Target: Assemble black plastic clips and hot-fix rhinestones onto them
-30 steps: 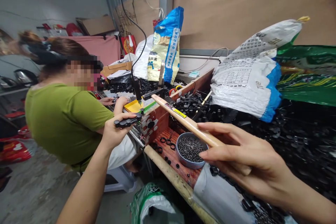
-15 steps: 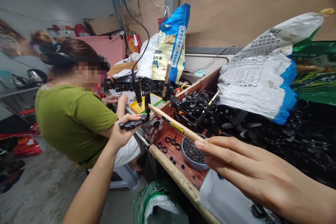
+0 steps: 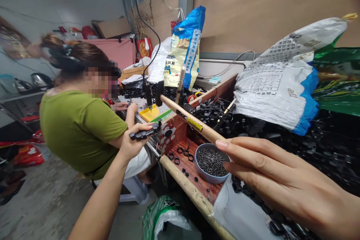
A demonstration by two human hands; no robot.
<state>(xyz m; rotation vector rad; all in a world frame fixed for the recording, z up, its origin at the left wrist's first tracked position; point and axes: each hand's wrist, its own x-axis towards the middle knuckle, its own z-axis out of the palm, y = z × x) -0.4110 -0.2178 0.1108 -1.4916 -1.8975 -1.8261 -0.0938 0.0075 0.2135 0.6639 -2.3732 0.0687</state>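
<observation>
My right hand grips a hammer by its light wooden handle, which has a yellow label. The dark hammer head hangs in the air, a little above and right of my left hand. My left hand is closed around a black plastic part with rounded knobs, held out past the end of the wooden tray. Below the handle stands a blue bowl full of small black pieces. Black rings and small black caps lie on the reddish tray floor.
A co-worker in a green shirt sits at the left. A hanging electric screwdriver points at a yellow tray. Black parts pile up at right under a white sack. A green bag stands below the tray edge.
The hammer head has risen off the black part in my left hand, so a gap now shows between them. My left hand stays nearly in place.
</observation>
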